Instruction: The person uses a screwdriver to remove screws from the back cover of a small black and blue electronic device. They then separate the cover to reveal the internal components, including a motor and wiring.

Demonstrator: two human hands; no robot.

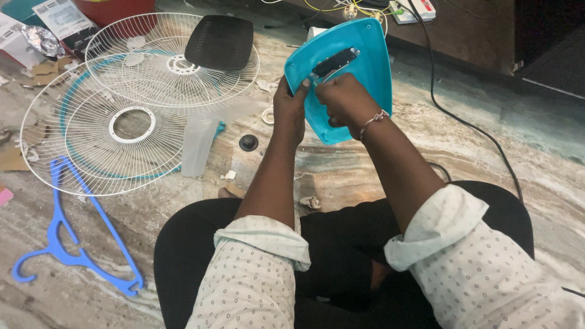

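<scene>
Teal moulded-plastic fan housing panel is held up over the marble floor, in front of the seated person's knees. Looks light, stiff, glossy, so likely slippery; thin edges may crack if flexed. Best gripped at the lower rim. Left hand is clamped on the lower left edge, thumb over the front. Right hand is closed on the face beside the black slotted insert, apparently pinching something small; can't tell what. Both forearms raised, elbows bent.
</scene>
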